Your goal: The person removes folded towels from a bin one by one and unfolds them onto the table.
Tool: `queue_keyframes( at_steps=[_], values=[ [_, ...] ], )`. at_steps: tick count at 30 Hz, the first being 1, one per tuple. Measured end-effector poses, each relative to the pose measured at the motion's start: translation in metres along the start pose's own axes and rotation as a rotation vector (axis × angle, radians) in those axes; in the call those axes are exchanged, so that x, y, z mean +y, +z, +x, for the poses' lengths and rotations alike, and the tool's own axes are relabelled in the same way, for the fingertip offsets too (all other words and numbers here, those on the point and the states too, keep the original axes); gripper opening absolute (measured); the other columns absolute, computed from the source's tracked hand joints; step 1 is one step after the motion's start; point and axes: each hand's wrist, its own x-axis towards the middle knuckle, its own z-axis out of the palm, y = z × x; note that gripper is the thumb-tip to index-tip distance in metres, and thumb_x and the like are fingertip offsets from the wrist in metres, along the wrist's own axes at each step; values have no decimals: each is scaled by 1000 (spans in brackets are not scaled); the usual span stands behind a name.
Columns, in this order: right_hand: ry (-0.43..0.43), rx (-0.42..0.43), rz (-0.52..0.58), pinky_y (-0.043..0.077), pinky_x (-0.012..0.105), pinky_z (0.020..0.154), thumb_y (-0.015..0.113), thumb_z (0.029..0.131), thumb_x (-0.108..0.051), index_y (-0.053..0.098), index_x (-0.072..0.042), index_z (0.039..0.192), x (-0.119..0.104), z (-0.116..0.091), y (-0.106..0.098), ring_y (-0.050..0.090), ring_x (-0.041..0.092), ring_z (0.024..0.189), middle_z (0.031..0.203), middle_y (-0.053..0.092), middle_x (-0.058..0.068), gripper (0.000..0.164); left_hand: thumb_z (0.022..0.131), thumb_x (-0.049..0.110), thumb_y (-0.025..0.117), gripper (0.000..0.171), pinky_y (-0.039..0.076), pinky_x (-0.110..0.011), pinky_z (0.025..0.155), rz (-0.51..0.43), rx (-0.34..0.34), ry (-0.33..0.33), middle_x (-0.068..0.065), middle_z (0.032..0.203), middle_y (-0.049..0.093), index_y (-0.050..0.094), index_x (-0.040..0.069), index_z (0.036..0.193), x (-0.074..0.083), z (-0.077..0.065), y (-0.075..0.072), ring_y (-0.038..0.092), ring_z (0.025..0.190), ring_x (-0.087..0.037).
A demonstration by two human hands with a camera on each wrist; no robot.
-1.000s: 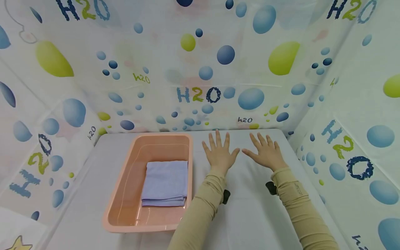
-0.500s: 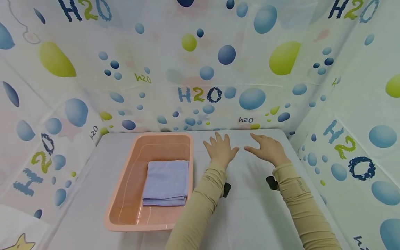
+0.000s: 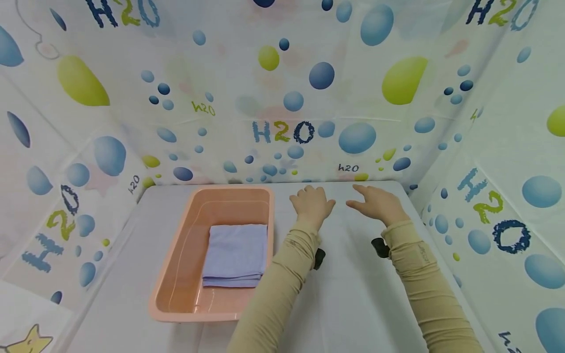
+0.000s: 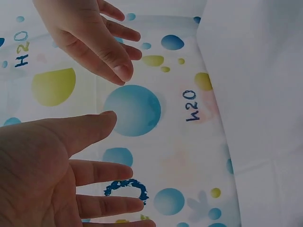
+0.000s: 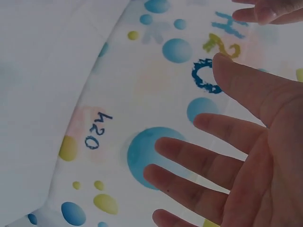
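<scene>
My left hand (image 3: 311, 205) hovers above the white table to the right of the peach basin (image 3: 172, 274), holding nothing. In the left wrist view, the fingers of that hand (image 4: 42, 156) are spread and nearly straight. My right hand (image 3: 380, 204) hangs farther right, also holding nothing, with its thumb toward the left hand. The right wrist view has its palm (image 5: 255, 175) facing the camera and its fingers apart. Inside the basin lies a folded lavender cloth (image 3: 235, 255), touched by neither hand.
White sheeting with blue and green bubbles and H2O lettering forms a back wall (image 3: 238, 98) and side walls around the table (image 3: 344, 304). A dark wrist device (image 3: 319, 259) sits at the left sleeve, and another dark device (image 3: 380, 247) at the right one.
Both hands had their fingers spread flat and pointing forward; now the fingers tip downward and look foreshortened in the head view. The basin and cloth stay in place while the head view shifts slightly.
</scene>
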Motion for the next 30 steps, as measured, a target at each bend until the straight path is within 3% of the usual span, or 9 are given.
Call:
queue_keyframes(
  at_steps=[4,7,11,15,23,30],
  values=[
    [-8,7,0,39,57,99,48,92,-48,32,-9,145,-8,0,-5,42,41,129,145,39,21,67,88,54,52,51,46,-46,91,-4,19,-1,-11,113,64,63,13,116,-5,0,-9,61,106,-28],
    [-29,45,-8,39,59,97,49,92,-47,34,-11,144,-13,0,-8,43,42,128,145,40,20,66,88,54,51,57,42,-51,98,7,33,-3,-13,130,57,54,15,129,-10,2,-14,54,119,-30],
    [-65,145,-30,35,63,99,52,91,-45,36,-12,143,-19,2,-10,39,45,128,145,39,21,64,88,56,50,70,31,-55,108,41,64,-2,-13,152,29,31,22,146,-16,4,-19,31,139,-33],
    [-88,226,-30,28,64,105,56,90,-43,33,-12,145,-24,5,-12,29,45,135,149,30,23,67,88,58,49,76,23,-56,112,75,93,7,-12,158,10,17,27,150,-21,5,-26,14,145,-35],
    [-125,262,-36,10,63,112,53,90,-46,16,-19,150,-43,11,-13,7,42,143,157,12,16,76,88,58,49,78,21,-55,114,90,133,-8,-10,159,0,12,30,150,-35,3,-34,8,146,-35],
    [-138,299,-8,8,62,113,49,91,-52,15,-23,151,-64,18,-9,7,40,144,157,12,14,75,88,55,52,79,22,-57,113,78,167,-6,-13,158,0,14,27,150,-52,-1,-41,9,145,-37]
  ],
)
